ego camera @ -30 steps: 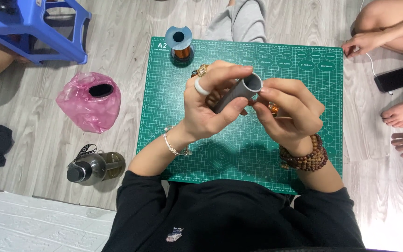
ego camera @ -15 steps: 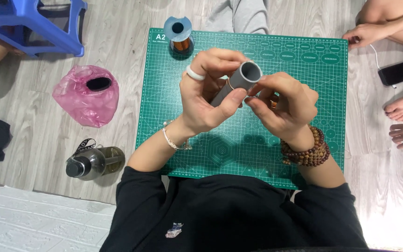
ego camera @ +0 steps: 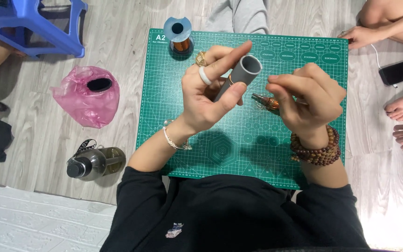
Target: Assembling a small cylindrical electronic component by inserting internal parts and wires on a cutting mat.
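My left hand (ego camera: 211, 95) holds a short grey tube (ego camera: 241, 74) upright-tilted above a green cutting mat (ego camera: 220, 149), thumb and fingers wrapped around it, with a thin turn of copper wire around the tube. My right hand (ego camera: 306, 95) sits just right of the tube, fingers pinched together as if on a fine wire that is too thin to see clearly. A small bundle of copper wire (ego camera: 264, 101) lies on the mat under the right hand. A blue spool of copper wire (ego camera: 179, 35) stands at the mat's far left edge.
On the wooden floor left of the mat lie a pink plastic bag (ego camera: 87, 100) and a dark water bottle (ego camera: 94, 163). A blue plastic stool (ego camera: 31, 23) stands far left. Other people's hands and feet and a black phone (ego camera: 398, 72) are at the right.
The hands have separated: my right hand drew away to the right of the tube, while my left hand tilted the tube more upright.
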